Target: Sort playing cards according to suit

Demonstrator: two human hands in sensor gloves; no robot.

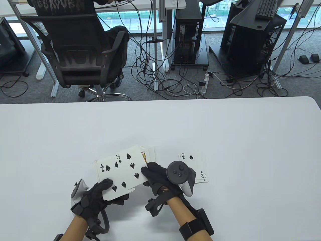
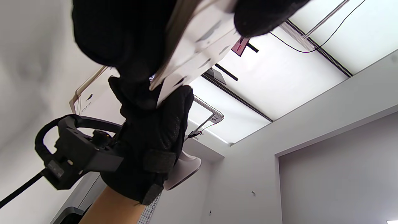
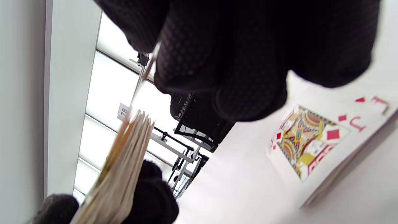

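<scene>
My left hand (image 1: 100, 194) holds a fanned stack of playing cards (image 1: 120, 172) face up above the table; the four and three of spades show. The stack shows edge-on in the left wrist view (image 2: 192, 46) and in the right wrist view (image 3: 124, 174). My right hand (image 1: 156, 177) pinches the right edge of the top spade card. A pile topped by the jack of diamonds (image 1: 148, 155) lies on the table behind the fan, seen clearly in the right wrist view (image 3: 314, 140). A pile topped by the two of spades (image 1: 194, 167) lies right of my right hand.
The white table (image 1: 225, 130) spreads wide around the cards. Beyond its far edge stand an office chair (image 1: 82, 55), computer towers and floor cables.
</scene>
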